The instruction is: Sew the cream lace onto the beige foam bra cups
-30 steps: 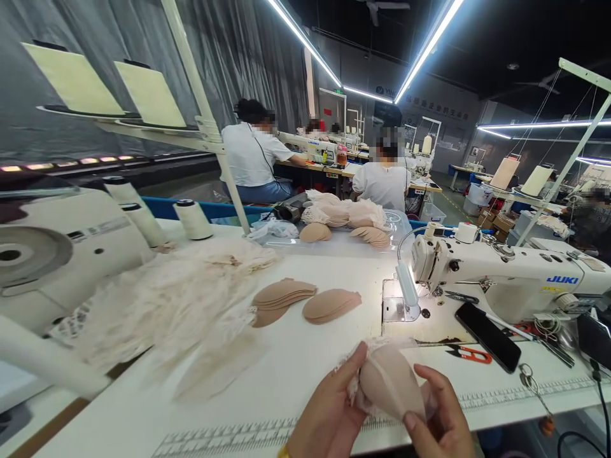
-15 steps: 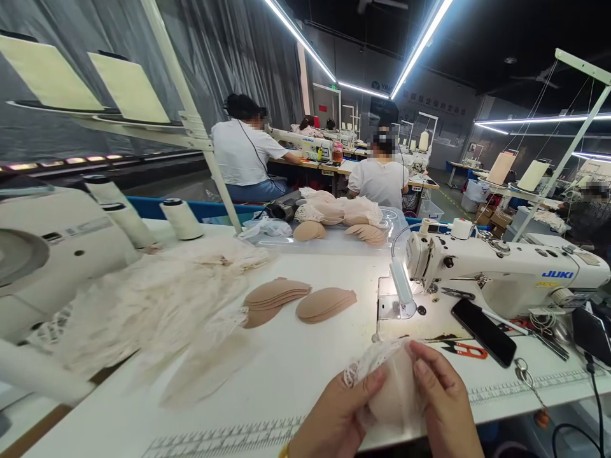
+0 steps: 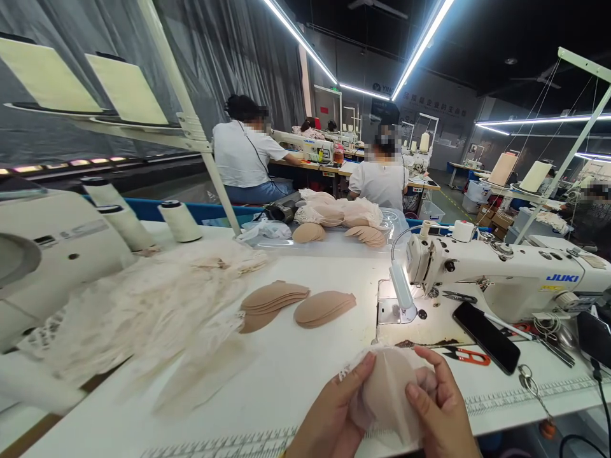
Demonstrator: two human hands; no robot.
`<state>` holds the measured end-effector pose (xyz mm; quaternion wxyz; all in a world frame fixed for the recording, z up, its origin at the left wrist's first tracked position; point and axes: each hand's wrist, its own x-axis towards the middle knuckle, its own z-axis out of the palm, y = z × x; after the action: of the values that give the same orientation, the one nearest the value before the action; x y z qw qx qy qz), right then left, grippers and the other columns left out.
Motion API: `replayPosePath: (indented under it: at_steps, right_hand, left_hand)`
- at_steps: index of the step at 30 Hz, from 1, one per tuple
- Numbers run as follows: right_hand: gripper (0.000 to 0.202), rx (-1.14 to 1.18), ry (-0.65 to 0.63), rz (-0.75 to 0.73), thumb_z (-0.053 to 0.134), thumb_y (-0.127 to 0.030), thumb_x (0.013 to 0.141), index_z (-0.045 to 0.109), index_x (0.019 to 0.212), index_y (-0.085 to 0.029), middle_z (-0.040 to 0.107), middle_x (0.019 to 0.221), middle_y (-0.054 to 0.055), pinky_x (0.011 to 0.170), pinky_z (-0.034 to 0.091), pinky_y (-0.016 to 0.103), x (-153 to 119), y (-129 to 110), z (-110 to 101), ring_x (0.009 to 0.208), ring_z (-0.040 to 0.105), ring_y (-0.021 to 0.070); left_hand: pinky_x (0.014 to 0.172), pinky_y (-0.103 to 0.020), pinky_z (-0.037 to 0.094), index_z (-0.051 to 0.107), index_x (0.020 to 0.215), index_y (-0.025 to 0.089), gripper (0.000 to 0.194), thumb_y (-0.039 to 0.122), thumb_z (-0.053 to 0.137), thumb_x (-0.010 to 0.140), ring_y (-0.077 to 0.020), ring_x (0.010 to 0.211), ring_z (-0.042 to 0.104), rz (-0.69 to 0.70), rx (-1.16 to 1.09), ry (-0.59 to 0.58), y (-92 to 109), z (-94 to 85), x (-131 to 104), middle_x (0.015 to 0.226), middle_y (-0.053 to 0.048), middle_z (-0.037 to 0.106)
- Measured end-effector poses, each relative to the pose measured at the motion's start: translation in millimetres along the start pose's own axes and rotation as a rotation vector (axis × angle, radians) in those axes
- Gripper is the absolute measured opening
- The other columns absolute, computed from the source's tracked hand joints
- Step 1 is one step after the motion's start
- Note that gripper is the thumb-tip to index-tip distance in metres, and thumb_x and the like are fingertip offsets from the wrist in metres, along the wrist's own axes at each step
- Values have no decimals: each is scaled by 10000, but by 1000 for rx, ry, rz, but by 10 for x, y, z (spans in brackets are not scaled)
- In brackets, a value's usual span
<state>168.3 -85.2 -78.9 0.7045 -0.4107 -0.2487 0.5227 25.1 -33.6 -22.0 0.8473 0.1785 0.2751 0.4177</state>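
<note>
Between my hands is a beige bra cup covered by sheer white lace fabric. My left hand grips its left side, thumb on the front face and fingers behind. On the right side, my right hand pinches the fabric with its thumb on the front; the index finger is raised along the top edge. Two stacks of beige cup pads, the left stack and the right stack, lie on the white table beyond my hands. A heap of sheer lace pieces spreads over the table at left.
A sewing machine with a lit lamp stands at right. Near it lie a black phone, orange thread snips and a keyring. Thread cones stand at left. Two people in white sit farther back.
The cup has turned so more of its rounded front faces me. My right thumb has shifted lower on the fabric, and my right index finger has lifted away from it.
</note>
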Motion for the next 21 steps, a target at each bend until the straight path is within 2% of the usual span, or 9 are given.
replayPosePath:
  at_steps: [5,12,16,21]
  right_hand:
    - [728,-18,-2,-24,995,-488,719,645,1320,-270,768,862,12,718,582,334,15,37,-27,733,726,214]
    - [719,-111,9,-83,974,-509,746,645,1333,-256,762,834,6,660,533,289,17,76,-85,705,688,190]
    - [733,-144,0,-89,952,-543,765,625,1354,-256,763,847,9,652,532,287,12,60,-84,703,692,192]
    - [793,-164,-47,-67,956,-543,745,596,1394,-265,763,871,22,718,571,335,-2,12,-61,759,717,225]
  left_hand:
    - [1009,-384,619,868,1067,132,385,364,973,777,-352,1135,764,18,19,-37,-3,-20,2,1098,-145,851]
    - [1034,-396,614,875,1035,152,400,358,1006,717,-358,1143,762,33,31,-11,21,16,26,1122,-126,849]
    - [1031,-409,615,858,1112,157,445,360,993,740,-358,1132,768,31,61,-31,13,31,6,1133,-129,847]
    - [984,-425,634,832,1159,152,476,345,986,751,-353,1052,797,48,87,48,13,49,8,1073,-128,853]
